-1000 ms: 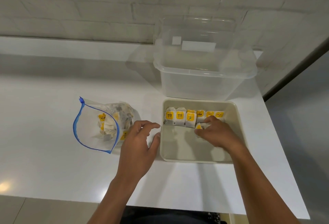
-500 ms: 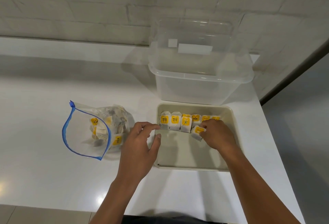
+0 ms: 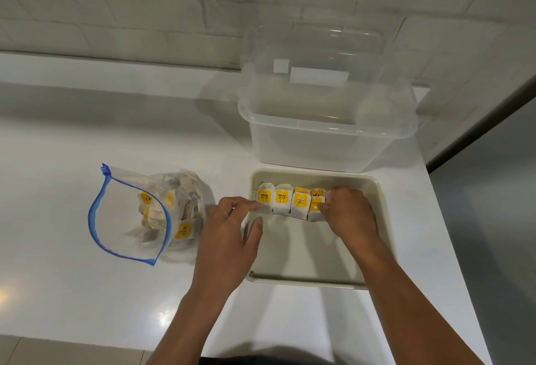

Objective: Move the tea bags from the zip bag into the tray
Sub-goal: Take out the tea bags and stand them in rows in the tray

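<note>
A glossy white countertop [image 3: 87,138] runs back to a white brick wall and ends in a straight edge at the right. Three things lie directly on it. At the left rests an open zip bag [image 3: 136,213] with a blue seal, mouth facing the viewer, tea bags inside. To its right sits a shallow beige tray [image 3: 380,208]. Behind the tray stands a clear plastic storage bin [image 3: 319,144], seemingly with its lid propped against the wall, though the clear plastic blurs there.
</note>
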### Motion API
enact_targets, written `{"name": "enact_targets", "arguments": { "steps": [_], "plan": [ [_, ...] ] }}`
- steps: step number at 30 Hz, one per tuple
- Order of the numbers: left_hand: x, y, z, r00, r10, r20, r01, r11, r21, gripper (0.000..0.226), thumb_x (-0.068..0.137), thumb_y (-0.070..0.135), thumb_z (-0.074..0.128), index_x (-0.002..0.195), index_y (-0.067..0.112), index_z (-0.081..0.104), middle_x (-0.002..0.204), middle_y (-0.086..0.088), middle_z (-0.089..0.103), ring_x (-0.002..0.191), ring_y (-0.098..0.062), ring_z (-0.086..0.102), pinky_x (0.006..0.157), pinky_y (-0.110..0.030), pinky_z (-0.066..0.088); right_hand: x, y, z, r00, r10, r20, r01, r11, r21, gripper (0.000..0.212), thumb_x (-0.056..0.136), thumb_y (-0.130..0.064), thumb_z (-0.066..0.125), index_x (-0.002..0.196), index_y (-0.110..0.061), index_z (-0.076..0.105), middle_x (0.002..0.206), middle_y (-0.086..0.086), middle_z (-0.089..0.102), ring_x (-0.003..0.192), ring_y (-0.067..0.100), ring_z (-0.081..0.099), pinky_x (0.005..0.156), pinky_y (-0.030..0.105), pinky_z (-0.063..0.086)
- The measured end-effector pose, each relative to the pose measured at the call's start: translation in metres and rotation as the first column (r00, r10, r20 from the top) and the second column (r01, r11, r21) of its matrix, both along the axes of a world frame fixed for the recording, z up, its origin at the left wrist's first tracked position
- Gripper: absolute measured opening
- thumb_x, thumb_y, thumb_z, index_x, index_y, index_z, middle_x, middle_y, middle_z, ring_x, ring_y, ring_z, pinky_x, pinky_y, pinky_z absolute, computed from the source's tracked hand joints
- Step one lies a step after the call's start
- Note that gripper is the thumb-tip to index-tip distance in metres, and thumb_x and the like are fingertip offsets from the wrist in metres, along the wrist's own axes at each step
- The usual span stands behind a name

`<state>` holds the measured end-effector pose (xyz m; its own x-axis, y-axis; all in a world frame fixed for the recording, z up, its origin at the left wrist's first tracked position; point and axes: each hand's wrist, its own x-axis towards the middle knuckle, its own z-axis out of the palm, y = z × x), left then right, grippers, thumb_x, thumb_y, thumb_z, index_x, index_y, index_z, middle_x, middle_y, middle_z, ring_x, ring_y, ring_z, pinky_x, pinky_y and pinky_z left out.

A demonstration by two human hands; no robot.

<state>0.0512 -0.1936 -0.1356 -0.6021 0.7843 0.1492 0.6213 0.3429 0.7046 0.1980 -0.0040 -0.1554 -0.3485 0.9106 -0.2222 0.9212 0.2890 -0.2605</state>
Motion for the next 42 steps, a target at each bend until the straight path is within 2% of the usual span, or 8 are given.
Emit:
{"name": "enact_targets", "arguments": {
  "steps": [3,8,12,17,23,30,33,42],
  "plan": [
    [0.001,0.005,-0.001,1.0,-0.006,0.002,0.006,1.0,0.018,0.025,0.09,0.021,0.069,0.112,0.032,0.069,0.112,0.014,0.057,0.097,-0.008,0.055,0.084,-0.028,0.05,0.002,0.001,0.0,1.0,-0.013,-0.003,0.013,1.0,-0.023,0.018,0.091,-0.031,0.063,0.094,-0.015,0.069,0.097,0.008,0.072,0.094,0.031,0.067,0.07,0.029,0.046],
    [0.004,0.008,-0.002,1.0,-0.008,0.013,0.008,1.0,0.016,0.025,0.09,0.021,0.068,0.112,0.033,0.069,0.112,0.016,0.056,0.105,-0.008,0.054,0.089,-0.03,0.051,0.003,-0.001,-0.002,1.0,0.003,-0.021,-0.005,0.996,-0.086,0.023,0.081,-0.04,0.071,0.08,-0.02,0.061,0.083,0.004,0.068,0.087,0.028,0.067,0.063,0.026,0.04],
    [0.004,0.008,-0.002,1.0,-0.001,0.014,0.001,1.0,0.011,0.025,0.091,0.021,0.067,0.113,0.032,0.069,0.112,0.017,0.055,0.106,-0.006,0.054,0.089,-0.027,0.049,0.005,-0.003,-0.001,1.0,0.016,0.003,-0.016,0.998,-0.058,0.029,0.077,-0.045,0.074,0.091,-0.021,0.065,0.092,0.002,0.071,0.086,0.026,0.067,0.063,0.026,0.04],
    [0.005,0.008,-0.001,1.0,0.002,0.016,-0.002,1.0,0.022,0.024,0.09,0.02,0.067,0.112,0.032,0.069,0.112,0.017,0.056,0.106,-0.006,0.055,0.089,-0.025,0.048,0.008,-0.014,-0.002,0.997,0.067,0.036,-0.065,0.997,-0.042,0.029,0.085,-0.039,0.068,0.109,-0.023,0.062,0.105,0.001,0.07,0.097,0.027,0.067,0.069,0.028,0.044],
    [0.005,0.007,-0.001,1.0,0.003,0.029,-0.004,1.0,0.028,0.024,0.09,0.018,0.068,0.111,0.031,0.07,0.112,0.015,0.057,0.107,-0.008,0.055,0.09,-0.026,0.048,0.004,-0.015,-0.005,0.997,0.043,0.067,-0.039,0.998,-0.054,0.034,0.088,-0.044,0.068,0.11,-0.019,0.064,0.109,0.006,0.07,0.101,0.028,0.067,0.075,0.031,0.05],
    [0.005,0.008,-0.001,1.0,0.009,0.024,-0.009,1.0,0.007,0.025,0.09,0.019,0.068,0.112,0.031,0.07,0.112,0.015,0.056,0.107,-0.006,0.054,0.088,-0.018,0.041,0.002,-0.013,-0.003,0.995,0.061,0.075,-0.058,0.997,-0.046,0.024,0.09,-0.033,0.065,0.11,-0.019,0.063,0.109,0.007,0.068,0.1,0.03,0.065,0.075,0.032,0.05],
    [0.005,0.008,-0.001,1.0,0.009,0.029,-0.009,1.0,0.004,0.024,0.09,0.02,0.068,0.112,0.03,0.07,0.113,0.015,0.056,0.108,-0.005,0.053,0.09,-0.02,0.043,0.005,-0.014,-0.001,0.994,0.067,0.09,-0.064,0.997,-0.037,0.02,0.091,-0.032,0.062,0.108,-0.021,0.064,0.107,0.005,0.068,0.098,0.029,0.066,0.074,0.031,0.05],
    [0.004,0.011,-0.002,1.0,0.005,0.031,-0.005,1.0,0.01,0.024,0.09,0.019,0.068,0.112,0.03,0.07,0.113,0.014,0.057,0.108,-0.008,0.055,0.09,-0.027,0.048,0.011,-0.016,0.002,0.999,0.045,-0.027,-0.044,0.998,0.033,0.022,0.089,-0.034,0.065,0.11,-0.031,0.057,0.107,-0.008,0.071,0.099,0.022,0.067,0.078,0.031,0.054]
  ]
}}
